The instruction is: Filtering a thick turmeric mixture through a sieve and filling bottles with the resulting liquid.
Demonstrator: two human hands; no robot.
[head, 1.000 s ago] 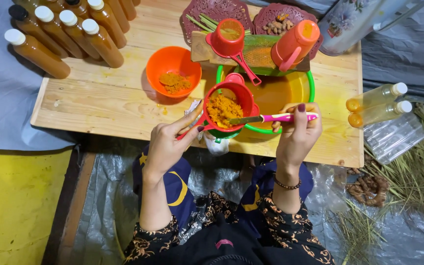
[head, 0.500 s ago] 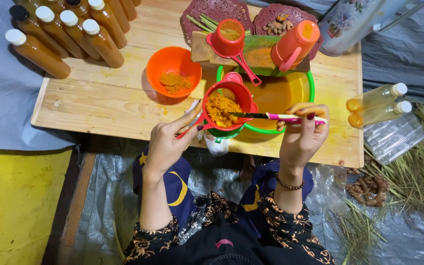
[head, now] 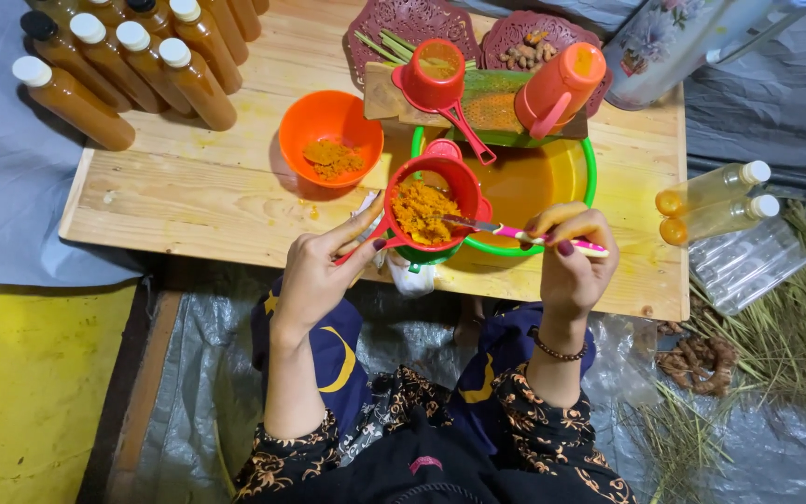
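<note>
My left hand (head: 317, 273) grips the handle of a red strainer (head: 464, 187) filled with orange-yellow pulp (head: 424, 211), held above the near rim of a green basin (head: 591, 177) of yellow liquid. My right hand (head: 571, 259) holds a pink-handled spoon (head: 515, 232) whose tip rests in the pulp. Both hands hover over the front edge of the low wooden table (head: 198, 201).
An orange bowl (head: 329, 119) with yellow pulp sits left of the basin. Several capped bottles of amber liquid (head: 142, 56) lie at the back left, two paler bottles (head: 715, 201) at the right. A red ladle (head: 436, 79), an orange cup (head: 557, 89) and a grater rest behind the basin.
My right hand has shifted the spoon slightly in the pulp. The strainer and my left hand stay in the same place.
</note>
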